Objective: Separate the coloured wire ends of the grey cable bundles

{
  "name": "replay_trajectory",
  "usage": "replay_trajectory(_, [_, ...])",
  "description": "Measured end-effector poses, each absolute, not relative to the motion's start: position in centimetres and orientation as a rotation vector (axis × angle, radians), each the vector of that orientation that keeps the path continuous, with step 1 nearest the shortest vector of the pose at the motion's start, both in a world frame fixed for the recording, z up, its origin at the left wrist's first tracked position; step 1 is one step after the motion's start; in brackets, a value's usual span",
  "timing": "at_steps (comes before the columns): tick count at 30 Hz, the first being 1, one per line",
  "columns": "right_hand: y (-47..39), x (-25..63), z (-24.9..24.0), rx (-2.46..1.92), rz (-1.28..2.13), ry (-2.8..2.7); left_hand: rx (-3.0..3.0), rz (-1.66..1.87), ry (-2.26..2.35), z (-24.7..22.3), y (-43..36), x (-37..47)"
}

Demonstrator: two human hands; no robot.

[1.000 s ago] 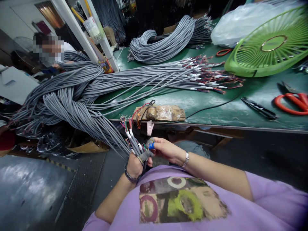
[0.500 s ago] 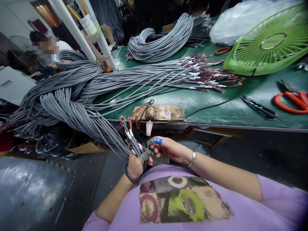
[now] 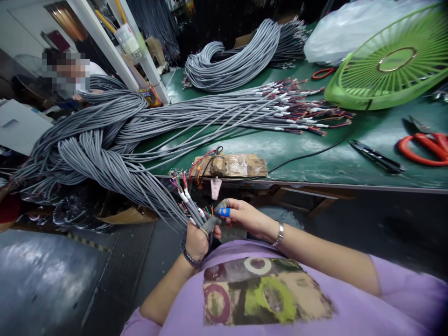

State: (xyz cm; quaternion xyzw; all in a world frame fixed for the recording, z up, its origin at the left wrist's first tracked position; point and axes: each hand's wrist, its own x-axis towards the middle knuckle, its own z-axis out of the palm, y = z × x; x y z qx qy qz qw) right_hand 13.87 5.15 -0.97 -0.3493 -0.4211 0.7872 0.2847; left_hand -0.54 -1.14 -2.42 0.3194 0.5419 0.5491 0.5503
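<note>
Several grey cables point(image 3: 191, 204) with white sleeves and bare coloured wire ends are gripped in my left hand point(image 3: 198, 239). Their lengths run back to the large looped pile on the left. My right hand point(image 3: 238, 213), with a blue band and a grey finger cover, is close beside the cable ends. Its thumb and fingers are pinched together, and what lies between them is too small to make out. Just beyond my hands, a small motor tied to a wooden board point(image 3: 245, 165) carries a pale pink tapered tip point(image 3: 216, 187) over the table edge.
On the green table point(image 3: 308, 158) lie a spread of stripped cables point(image 3: 224, 109) and a coiled bundle point(image 3: 241, 58). Tweezers-like cutters point(image 3: 377, 157), red-handled scissors point(image 3: 425, 145) and a green fan point(image 3: 392, 60) are at the right. Another person point(image 3: 70, 70) is at the far left.
My right hand has moved slightly left and its fingers have closed together near the wire ends. The cable ends in my left hand have tilted a little left. The pink tip looks turned.
</note>
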Motion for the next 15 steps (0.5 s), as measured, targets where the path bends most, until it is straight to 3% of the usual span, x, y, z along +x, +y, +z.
replay_trajectory(15, [5.30,14.26,-1.85,-0.910,2.095,-1.038,0.683,1.350,1.277,-1.67,-0.51,-0.46])
